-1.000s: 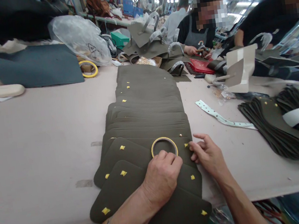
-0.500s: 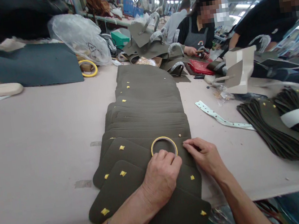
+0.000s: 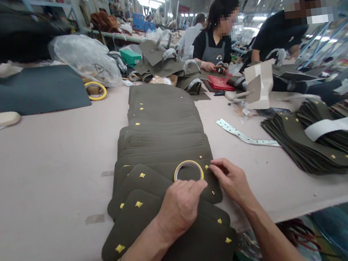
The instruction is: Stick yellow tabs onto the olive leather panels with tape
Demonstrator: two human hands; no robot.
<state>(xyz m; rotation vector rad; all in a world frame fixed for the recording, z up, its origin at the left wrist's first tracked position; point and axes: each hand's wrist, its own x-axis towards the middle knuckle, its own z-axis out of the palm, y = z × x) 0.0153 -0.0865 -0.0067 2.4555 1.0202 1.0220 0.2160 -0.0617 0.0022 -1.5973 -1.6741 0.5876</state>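
My left hand (image 3: 183,203) is closed around the lower edge of a roll of yellow tape (image 3: 175,173), held upright over the panels. A small yellow tape piece (image 3: 207,167) lies on a dark olive panel (image 3: 166,169) just right of the roll. Beside that piece is my right hand (image 3: 232,180), its thumb and index fingertips slightly apart with nothing visible between them. Gold studs (image 3: 213,192) show on the panel's right side. The nearer overlapping panels (image 3: 195,255) carry yellow tape pieces (image 3: 120,248) near their corners.
Bundled olive strips (image 3: 309,143) lie at the right with a white band (image 3: 335,125). A dotted pale strip (image 3: 241,134) lies nearer the middle. Another tape roll (image 3: 105,91) and a clear plastic bag (image 3: 84,59) are at the back left. Two people in dark tops (image 3: 211,49) stand across the table.
The small tape piece by my right fingertips now shows on the panel, and those fingers have eased off it. My left hand keeps the tape roll. The camera view has shifted.
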